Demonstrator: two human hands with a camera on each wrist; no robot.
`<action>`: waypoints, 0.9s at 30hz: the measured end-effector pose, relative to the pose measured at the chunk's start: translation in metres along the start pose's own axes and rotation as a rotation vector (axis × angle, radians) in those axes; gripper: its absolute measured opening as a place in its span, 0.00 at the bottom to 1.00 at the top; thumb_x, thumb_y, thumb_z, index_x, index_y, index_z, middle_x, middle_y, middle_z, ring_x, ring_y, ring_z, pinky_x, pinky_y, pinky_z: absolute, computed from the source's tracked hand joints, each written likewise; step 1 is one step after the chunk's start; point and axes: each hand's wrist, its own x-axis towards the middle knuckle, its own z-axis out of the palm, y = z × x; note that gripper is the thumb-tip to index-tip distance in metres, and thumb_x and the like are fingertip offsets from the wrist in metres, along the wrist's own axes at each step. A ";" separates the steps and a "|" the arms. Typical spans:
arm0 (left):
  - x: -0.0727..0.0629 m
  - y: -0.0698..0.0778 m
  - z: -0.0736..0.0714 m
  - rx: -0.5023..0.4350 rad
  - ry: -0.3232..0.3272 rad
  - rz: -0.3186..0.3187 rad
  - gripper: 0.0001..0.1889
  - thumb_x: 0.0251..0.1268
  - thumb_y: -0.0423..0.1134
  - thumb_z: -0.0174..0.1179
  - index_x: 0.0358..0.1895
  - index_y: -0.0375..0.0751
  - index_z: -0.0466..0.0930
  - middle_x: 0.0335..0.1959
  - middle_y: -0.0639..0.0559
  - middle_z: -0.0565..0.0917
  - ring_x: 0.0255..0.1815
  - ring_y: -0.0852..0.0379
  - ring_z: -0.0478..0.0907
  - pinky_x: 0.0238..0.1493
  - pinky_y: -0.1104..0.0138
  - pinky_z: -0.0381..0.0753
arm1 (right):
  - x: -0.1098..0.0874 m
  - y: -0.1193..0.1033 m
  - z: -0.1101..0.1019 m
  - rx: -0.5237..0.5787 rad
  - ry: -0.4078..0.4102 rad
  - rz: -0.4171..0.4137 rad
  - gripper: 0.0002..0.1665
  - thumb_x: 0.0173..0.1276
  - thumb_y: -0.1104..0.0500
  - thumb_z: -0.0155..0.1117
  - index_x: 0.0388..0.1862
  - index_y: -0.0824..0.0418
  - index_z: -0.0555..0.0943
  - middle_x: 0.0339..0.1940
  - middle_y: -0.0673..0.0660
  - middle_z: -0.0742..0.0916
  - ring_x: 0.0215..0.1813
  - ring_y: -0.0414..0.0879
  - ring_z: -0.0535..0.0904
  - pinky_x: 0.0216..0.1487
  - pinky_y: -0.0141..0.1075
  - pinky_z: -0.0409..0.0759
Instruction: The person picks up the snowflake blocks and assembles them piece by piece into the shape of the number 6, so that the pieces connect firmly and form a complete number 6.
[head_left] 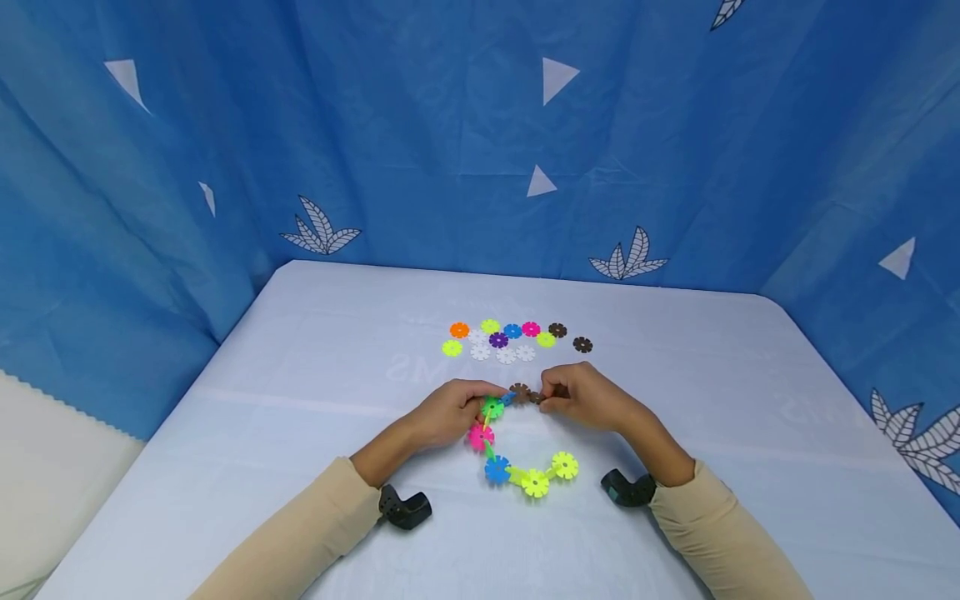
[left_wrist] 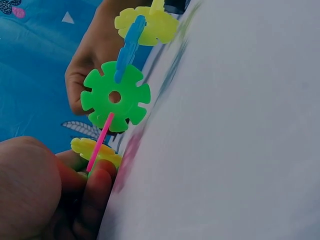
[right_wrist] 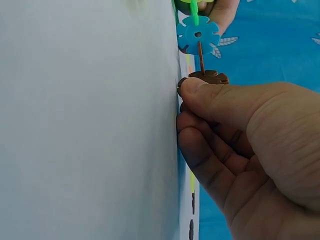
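A curved chain of slotted plastic flower discs lies between the hands, with a pink disc (head_left: 481, 438), a blue disc (head_left: 497, 471) and yellow discs (head_left: 536, 485) along it. My left hand (head_left: 448, 414) grips the chain on its left side, by the green disc (head_left: 492, 407). In the left wrist view its fingers close around a yellow disc (left_wrist: 82, 145). At the chain's upper end, my right hand (head_left: 588, 397) pinches a brown disc (right_wrist: 216, 78) between thumb and fingers. Another brown disc (head_left: 520, 392) stands beside it, linked to a blue one (right_wrist: 187, 37). The right fingers partly hide the pinched disc.
Loose discs lie behind the hands: an orange disc (head_left: 459, 330), a purple disc (head_left: 498, 340), white discs (head_left: 507, 356), a dark brown disc (head_left: 582, 344) and several others. A white cloth (head_left: 675, 350) covers the table. Blue curtains (head_left: 450, 125) hang around it. Black wrist devices (head_left: 405, 510) sit under both forearms.
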 end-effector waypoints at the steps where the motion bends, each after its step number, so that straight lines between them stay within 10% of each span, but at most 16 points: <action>1: 0.000 0.001 0.000 0.000 -0.001 -0.001 0.21 0.76 0.25 0.45 0.63 0.42 0.82 0.36 0.54 0.79 0.31 0.57 0.72 0.45 0.62 0.74 | 0.000 0.000 0.000 -0.004 0.001 -0.002 0.12 0.64 0.69 0.72 0.27 0.56 0.80 0.23 0.46 0.79 0.27 0.41 0.71 0.26 0.32 0.69; 27: -0.001 -0.002 0.000 -0.015 -0.006 -0.020 0.19 0.76 0.29 0.48 0.61 0.45 0.83 0.25 0.54 0.76 0.24 0.59 0.69 0.33 0.67 0.70 | 0.003 -0.004 0.001 -0.030 -0.021 0.079 0.11 0.66 0.68 0.72 0.31 0.55 0.79 0.25 0.47 0.80 0.29 0.43 0.73 0.30 0.33 0.73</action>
